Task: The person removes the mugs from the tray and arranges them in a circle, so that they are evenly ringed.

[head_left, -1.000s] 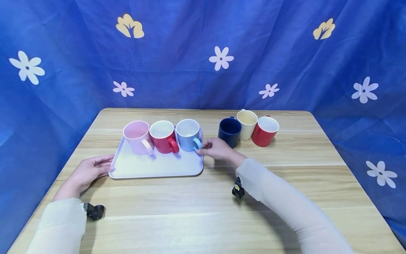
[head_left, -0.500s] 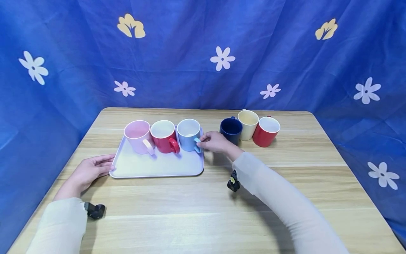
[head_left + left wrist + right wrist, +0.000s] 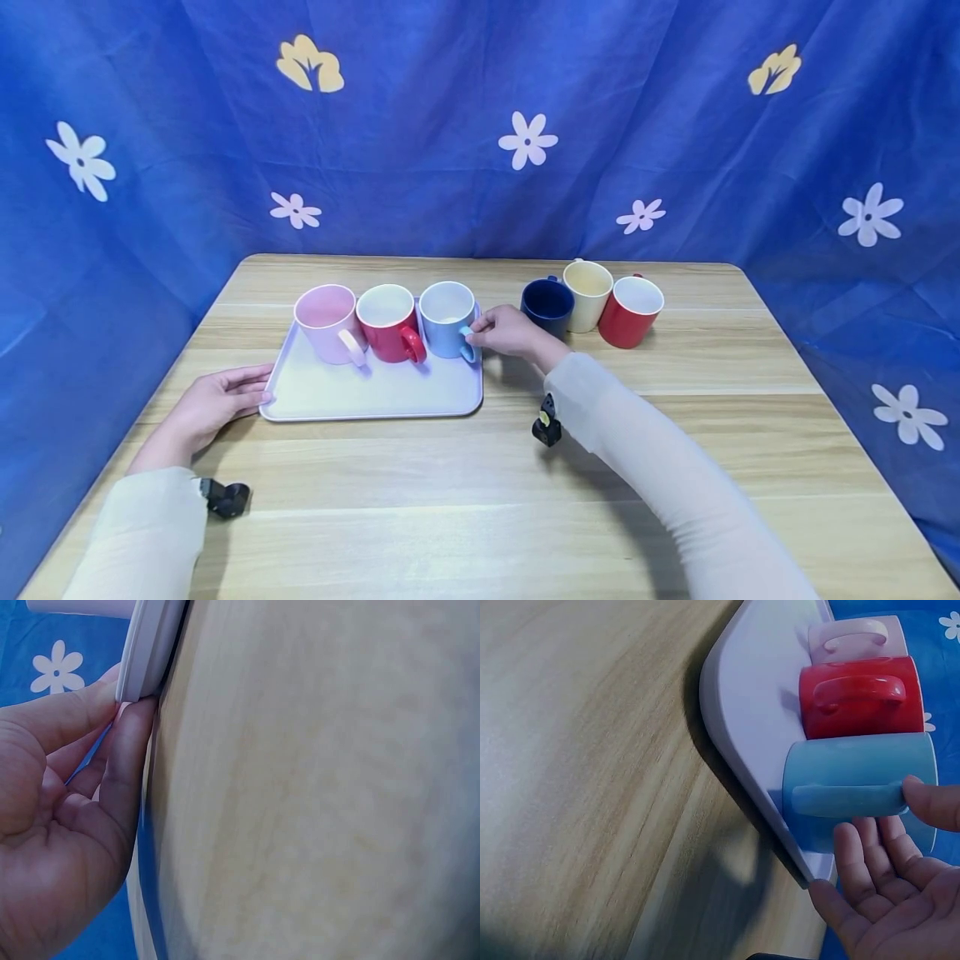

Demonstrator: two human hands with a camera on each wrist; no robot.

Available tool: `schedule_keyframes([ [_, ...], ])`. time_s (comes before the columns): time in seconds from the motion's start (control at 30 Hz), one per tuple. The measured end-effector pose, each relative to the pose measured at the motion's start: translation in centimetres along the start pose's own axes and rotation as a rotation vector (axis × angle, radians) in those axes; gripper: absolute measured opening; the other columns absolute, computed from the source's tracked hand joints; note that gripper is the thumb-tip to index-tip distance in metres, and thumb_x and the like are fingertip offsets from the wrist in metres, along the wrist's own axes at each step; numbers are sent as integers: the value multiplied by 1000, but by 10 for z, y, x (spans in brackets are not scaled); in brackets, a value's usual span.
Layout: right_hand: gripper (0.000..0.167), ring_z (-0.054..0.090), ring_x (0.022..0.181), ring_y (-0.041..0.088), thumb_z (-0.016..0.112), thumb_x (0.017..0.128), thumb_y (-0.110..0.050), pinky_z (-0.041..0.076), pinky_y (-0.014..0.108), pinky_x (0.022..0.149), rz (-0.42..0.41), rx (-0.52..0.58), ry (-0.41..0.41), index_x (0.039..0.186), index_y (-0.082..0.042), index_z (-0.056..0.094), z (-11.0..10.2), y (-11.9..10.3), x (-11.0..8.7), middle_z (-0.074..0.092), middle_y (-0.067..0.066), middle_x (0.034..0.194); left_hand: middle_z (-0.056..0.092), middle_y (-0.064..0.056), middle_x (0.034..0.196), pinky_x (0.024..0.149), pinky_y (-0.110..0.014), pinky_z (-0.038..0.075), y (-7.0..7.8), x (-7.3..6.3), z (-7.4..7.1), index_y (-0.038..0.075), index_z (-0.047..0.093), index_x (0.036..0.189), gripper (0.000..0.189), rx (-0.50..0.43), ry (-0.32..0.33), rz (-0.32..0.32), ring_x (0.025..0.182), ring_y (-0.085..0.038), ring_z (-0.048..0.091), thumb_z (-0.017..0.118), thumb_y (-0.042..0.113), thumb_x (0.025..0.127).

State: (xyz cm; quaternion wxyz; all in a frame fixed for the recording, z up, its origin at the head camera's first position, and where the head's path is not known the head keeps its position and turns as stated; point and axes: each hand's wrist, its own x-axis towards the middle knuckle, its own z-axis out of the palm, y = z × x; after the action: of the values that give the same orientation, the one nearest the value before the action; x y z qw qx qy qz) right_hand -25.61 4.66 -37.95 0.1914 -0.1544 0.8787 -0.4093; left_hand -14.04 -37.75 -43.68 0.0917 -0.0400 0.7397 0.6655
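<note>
A pale lilac tray [image 3: 360,396] lies on the table with three mugs in a row along its back. They are a pink mug [image 3: 327,333], a red mug with a white inside [image 3: 390,333] and a light blue mug [image 3: 442,329]. My left hand [image 3: 213,407] holds the tray's left edge, thumb at the rim and a finger below it in the left wrist view. At the tray's right side, my right hand [image 3: 513,333] holds the light blue mug. Its thumb [image 3: 930,802] presses the top of the handle [image 3: 847,801], while the fingers lie by the mug's side.
To the right of the tray, a dark blue mug [image 3: 546,307], a cream mug [image 3: 588,300] and another red mug [image 3: 630,317] stand close together near the table's back. A blue flowered curtain [image 3: 420,167] hangs behind the wooden table [image 3: 420,517].
My right hand has shifted slightly up along the light blue mug's handle, and its wrist has moved left and away from me. My left hand stays at the tray's edge.
</note>
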Motion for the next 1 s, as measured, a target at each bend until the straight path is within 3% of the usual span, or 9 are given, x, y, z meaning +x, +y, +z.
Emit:
schedule_keyframes([
  [0.13, 17, 54, 84, 14, 69, 89, -15, 46, 20, 71, -6, 11, -13, 97, -1, 73, 0, 1, 1, 67, 3, 90, 67, 15, 99, 76, -19, 55, 0, 0, 0, 4, 57, 130, 48, 17, 1, -7, 89, 0, 63, 69, -4, 85],
  [0.33, 15, 53, 74, 13, 68, 89, -13, 44, 18, 60, 12, 65, -20, 92, 1, 73, 0, 1, 0, 63, 1, 79, 67, 14, 98, 76, -19, 56, -1, 0, -1, 9, 62, 125, 43, 6, 0, -6, 89, -1, 63, 68, -5, 85],
  [0.47, 14, 61, 84, 23, 68, 89, -11, 55, 26, 71, 63, 146, -39, 92, 3, 71, 2, 1, -1, 62, 3, 81, 67, 14, 98, 75, -20, 56, -1, 0, 0, 9, 63, 123, 42, 5, 2, 0, 89, -1, 63, 69, -5, 84],
  [0.57, 14, 63, 92, 27, 67, 90, -8, 57, 31, 78, 90, 206, -48, 95, 6, 69, 3, 2, -1, 64, 7, 88, 67, 15, 98, 75, -20, 56, -1, 0, 1, 5, 60, 126, 44, 13, 3, 0, 89, -1, 63, 69, -4, 84],
  [0.7, 14, 63, 84, 20, 65, 90, -4, 58, 29, 76, 93, 245, -47, 97, 8, 68, 3, 1, -2, 66, 15, 95, 66, 16, 98, 76, -20, 56, -2, 0, 1, 2, 57, 129, 46, 27, 5, -3, 89, 0, 63, 69, -4, 84],
  [1.0, 12, 60, 77, 15, 64, 90, -2, 57, 29, 76, 64, 271, -68, 95, 9, 67, -2, 2, -4, 66, 16, 92, 67, 14, 99, 76, -20, 56, -2, 1, -1, 12, 66, 119, 39, -9, -8, 14, 89, -1, 63, 68, -6, 84],
])
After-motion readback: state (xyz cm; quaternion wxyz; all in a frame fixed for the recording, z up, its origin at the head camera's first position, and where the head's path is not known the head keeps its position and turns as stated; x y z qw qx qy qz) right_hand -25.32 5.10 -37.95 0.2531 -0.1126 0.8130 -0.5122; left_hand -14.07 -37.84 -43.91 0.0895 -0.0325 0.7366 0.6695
